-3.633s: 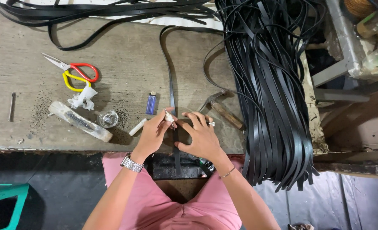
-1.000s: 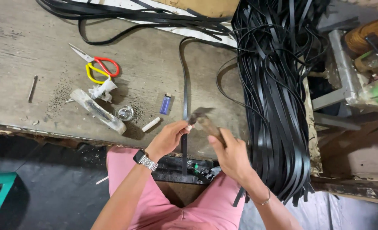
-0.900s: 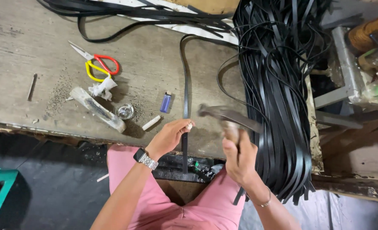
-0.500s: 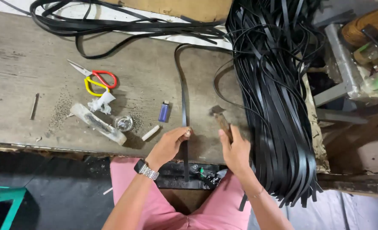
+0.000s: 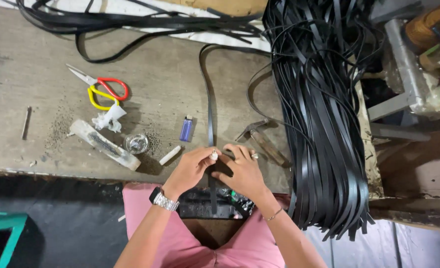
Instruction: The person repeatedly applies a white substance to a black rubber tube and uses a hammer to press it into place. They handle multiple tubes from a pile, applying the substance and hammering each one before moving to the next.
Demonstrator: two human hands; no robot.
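Two hands are in view, both the person's own, meeting at the near edge of the bench. The left hand (image 5: pixel 192 166), with a metal watch at the wrist, is curled closed, its fingertips pinching a small white piece against the single flat black strap (image 5: pixel 210 104). The right hand (image 5: pixel 243 171), wearing a ring and a thin bracelet, lies flat and spread, pressing down on the same strap. That strap runs from the far side of the bench in a curve, straight toward the person, passes under both hands and hangs over the bench edge onto the lap.

Counted: one hammer with a wooden handle (image 5: pixel 262 141), lying just beside the right hand; one small blue lighter (image 5: pixel 186 129); one short white stick (image 5: pixel 170 155) near the left hand; one small round glass jar (image 5: pixel 136 143); one long translucent block with a dark core (image 5: pixel 106 145); one crumpled white scrap (image 5: pixel 108 119); one pair of scissors with red and yellow handles (image 5: pixel 101 88); one dark nail (image 5: pixel 26 122) well apart on the left. The black straps in the large bundle (image 5: pixel 324 124) are too many and too tangled to count.

The surface is a worn, grey wooden bench (image 5: pixel 41 59) scattered with dark grit. Below it the floor is dark.

The bundle drapes over the bench's right end, hiding that edge. More loose black straps (image 5: pixel 130 22) lie tangled along the far side. A metal frame (image 5: pixel 403 79) stands at right.
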